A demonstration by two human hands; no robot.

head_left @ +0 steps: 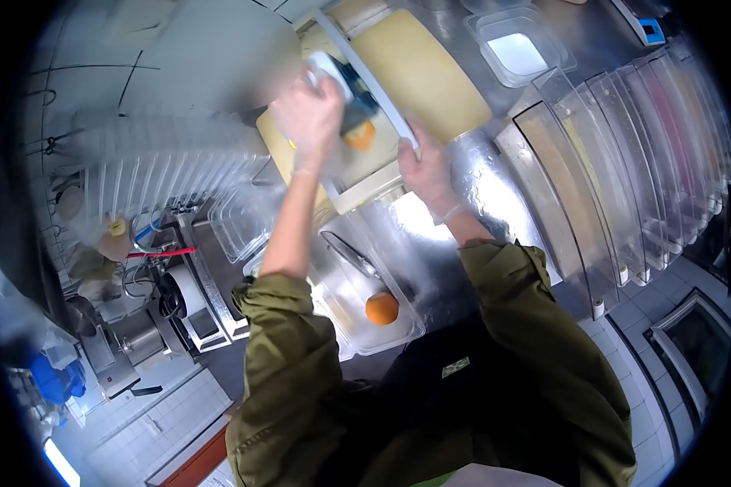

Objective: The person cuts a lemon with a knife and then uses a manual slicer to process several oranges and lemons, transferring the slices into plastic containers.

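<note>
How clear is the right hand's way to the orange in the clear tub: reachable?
Probably yes: the orange lies uncovered in the open tub, nothing over it, though the right hand grips the slicer frame.

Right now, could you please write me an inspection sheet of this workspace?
Surface: steel counter, shiny, cutting board on it.
Job's things: slicer over the board, orange piece under a holder.
Clutter: round orange item in a clear tub; another tub farther off.
Hands: left hand presses the holder; right hand grips the slicer.
Cables: nothing seen clearly.
Surroundings: lidded bins, stacked containers, machines, tiled floor.
</note>
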